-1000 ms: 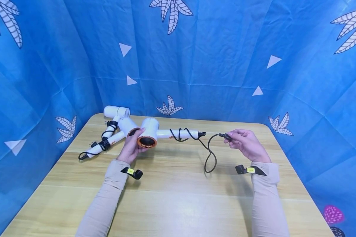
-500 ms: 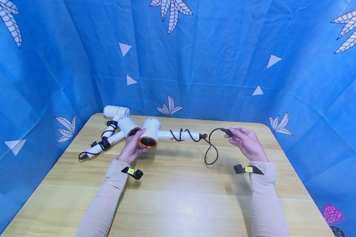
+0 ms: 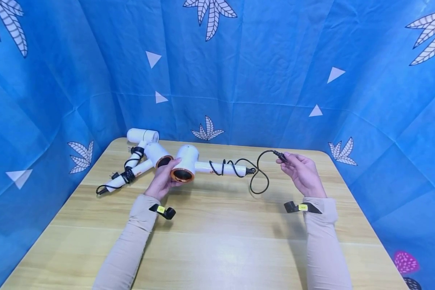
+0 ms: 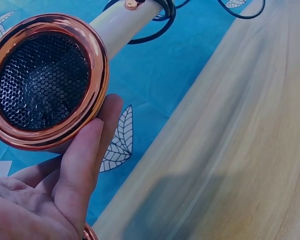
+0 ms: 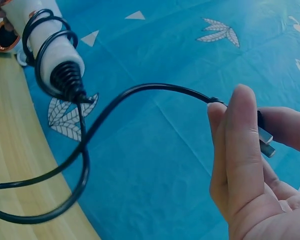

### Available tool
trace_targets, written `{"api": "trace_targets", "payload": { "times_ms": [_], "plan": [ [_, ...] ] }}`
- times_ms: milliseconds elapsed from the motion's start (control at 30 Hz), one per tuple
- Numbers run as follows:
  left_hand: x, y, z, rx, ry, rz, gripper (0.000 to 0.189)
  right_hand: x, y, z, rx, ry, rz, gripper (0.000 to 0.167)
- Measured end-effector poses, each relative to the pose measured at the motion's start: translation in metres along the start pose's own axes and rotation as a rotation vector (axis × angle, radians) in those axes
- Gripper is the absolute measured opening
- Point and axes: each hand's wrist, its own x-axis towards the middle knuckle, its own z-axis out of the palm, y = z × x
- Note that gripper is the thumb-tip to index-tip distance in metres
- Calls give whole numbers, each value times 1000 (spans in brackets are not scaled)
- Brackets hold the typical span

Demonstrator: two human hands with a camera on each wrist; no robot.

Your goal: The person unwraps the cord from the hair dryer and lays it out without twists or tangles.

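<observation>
lying at far left on the table (image 3: 239, 241): rear dryer (image 3: 139, 136) and, in front, middle dryer (image 3: 155, 153), black cords (image 3: 128, 176) wound round their handles (image 3: 143, 168); they overlap in view, can't tell if touching. left hand (image 3: 162, 178) next, gripping the held dryer (image 3: 188, 156) by its head (image 3: 187, 154), copper rim (image 4: 99, 75) facing near side. it sits between the hands, apparently raised off the table. key relation: long axis runs left to right, handle (image 3: 203, 166) pointing roughly at the right hand (image 3: 305, 172), dipping slightly that way. left hand is on it; right hand is apart from the handle's end. cord (image 5: 155, 86): loose turns round the handle, then one slack loop across the gap, up to the plug (image 3: 280, 156). right hand pinches the plug, prongs (image 5: 266, 135) showing in the right wrist view. no containers seen.
</observation>
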Motion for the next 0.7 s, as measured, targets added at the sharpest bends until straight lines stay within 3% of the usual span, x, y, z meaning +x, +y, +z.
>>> {"api": "trace_targets", "payload": {
  "times_ms": [367,700],
  "plan": [
    [-1,0,1,31,-3,-6,47,-8,-9,7,138,13,-85,9],
    [0,-2,1,52,-3,12,48,-15,-16,16,150,-5,-129,9]
  ]
}}
